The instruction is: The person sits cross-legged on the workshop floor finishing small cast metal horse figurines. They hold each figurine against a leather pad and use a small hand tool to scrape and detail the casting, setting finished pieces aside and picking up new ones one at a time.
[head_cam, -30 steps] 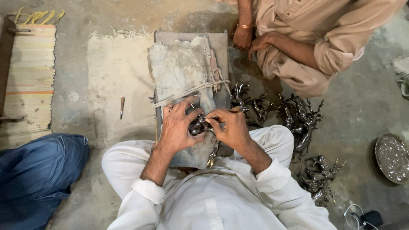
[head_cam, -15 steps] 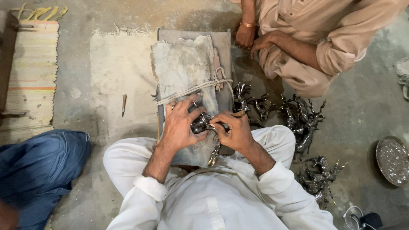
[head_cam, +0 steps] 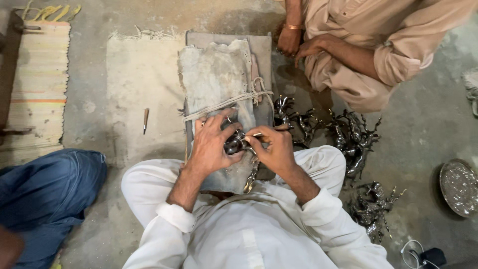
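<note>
Now my left hand (head_cam: 213, 147) clamps the small dark metal figure (head_cam: 234, 143) against the near edge of the cloth-wrapped block (head_cam: 216, 79), while my right hand (head_cam: 276, 149) pinches a thin tool (head_cam: 254, 135) (tip hidden). I'd keep the figure pinned and strokes short.

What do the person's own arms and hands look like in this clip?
Both arms wear loose white sleeves, pushed back to the forearms and bunched into cuffs. The left hand and right hand are bare: no gloves, and no rings, watch or bracelet that I can see.
</note>
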A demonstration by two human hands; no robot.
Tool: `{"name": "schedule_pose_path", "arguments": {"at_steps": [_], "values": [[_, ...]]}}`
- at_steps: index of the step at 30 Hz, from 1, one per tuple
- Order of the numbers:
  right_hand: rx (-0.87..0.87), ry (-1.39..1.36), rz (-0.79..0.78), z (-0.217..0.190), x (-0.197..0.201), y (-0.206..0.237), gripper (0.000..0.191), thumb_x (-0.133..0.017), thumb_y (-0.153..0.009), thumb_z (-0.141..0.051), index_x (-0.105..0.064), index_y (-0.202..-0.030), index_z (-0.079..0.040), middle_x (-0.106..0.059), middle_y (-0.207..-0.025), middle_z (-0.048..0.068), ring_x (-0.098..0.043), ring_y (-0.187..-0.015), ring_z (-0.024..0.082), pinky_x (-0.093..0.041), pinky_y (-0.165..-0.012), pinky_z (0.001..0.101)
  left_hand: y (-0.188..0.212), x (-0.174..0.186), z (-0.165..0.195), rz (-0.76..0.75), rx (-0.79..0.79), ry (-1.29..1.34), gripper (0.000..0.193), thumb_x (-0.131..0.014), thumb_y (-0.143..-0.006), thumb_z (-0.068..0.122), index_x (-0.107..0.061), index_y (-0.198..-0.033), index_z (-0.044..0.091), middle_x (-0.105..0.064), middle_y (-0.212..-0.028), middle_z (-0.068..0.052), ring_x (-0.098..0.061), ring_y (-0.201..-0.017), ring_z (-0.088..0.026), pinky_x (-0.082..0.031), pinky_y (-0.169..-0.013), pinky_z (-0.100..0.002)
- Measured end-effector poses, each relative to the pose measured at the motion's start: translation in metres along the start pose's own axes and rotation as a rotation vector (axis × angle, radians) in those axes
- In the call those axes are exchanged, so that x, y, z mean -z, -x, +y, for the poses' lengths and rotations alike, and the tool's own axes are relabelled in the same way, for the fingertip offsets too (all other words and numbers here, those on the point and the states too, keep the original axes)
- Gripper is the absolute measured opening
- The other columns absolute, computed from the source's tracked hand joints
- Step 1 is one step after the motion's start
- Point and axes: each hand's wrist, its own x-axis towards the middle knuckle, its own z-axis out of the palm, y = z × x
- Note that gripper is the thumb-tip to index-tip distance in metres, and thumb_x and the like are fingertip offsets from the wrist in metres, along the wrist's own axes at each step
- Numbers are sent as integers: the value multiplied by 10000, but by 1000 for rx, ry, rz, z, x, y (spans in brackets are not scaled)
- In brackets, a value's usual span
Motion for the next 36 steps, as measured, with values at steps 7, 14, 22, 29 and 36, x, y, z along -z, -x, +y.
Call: {"name": "schedule_pose_path", "arguments": {"at_steps": [7,14,22,29,36], "values": [[61,89,32,-7,-3,-4,130,-796,-894,-122,-747,-994,-55,-781,-857,72,-803,-763,207,-571,-566,293,-1,0,0,-2,-9,1,666,-906,-545,355,-738,-1145,120,-533,-1444,-106,-559,-1176,-297,-343,-993,-495],[51,61,5,-10,0,-5,121,-786,-879,-109,-749,-979,-52,-783,-881,67,-798,-757,185,-574,-523,277,0,-2,1,10,10,6,645,-899,-544,342,-746,-1132,126,-532,-1452,-100,-564,-1176,-286,-334,-1020,-502],[126,53,-34,-9,6,1,93,-767,-864,-50,-756,-957,-43,-763,-884,79,-726,-690,172,-554,-500,272,-1,-3,-1,11,4,5,647,-890,-542,352,-746,-1132,128,-534,-1450,-96,-562,-1196,-289,-333,-1016,-493],[219,73,-57,2,9,5,108,-775,-847,-24,-745,-951,-35,-760,-898,92,-758,-776,205,-581,-599,297,-1,-3,-1,11,-1,4,645,-889,-541,351,-748,-1129,128,-536,-1451,-97,-562,-1184,-291,-334,-1009,-492],[-44,-305,-1,22,1,3,96,-737,-929,-16,-720,-1022,-1,-758,-908,33,-688,-815,33,-560,-677,217,-1,-1,0,23,-13,7,642,-893,-535,349,-750,-1121,130,-535,-1452,-98,-567,-1178,-286,-335,-1022,-492]]}}
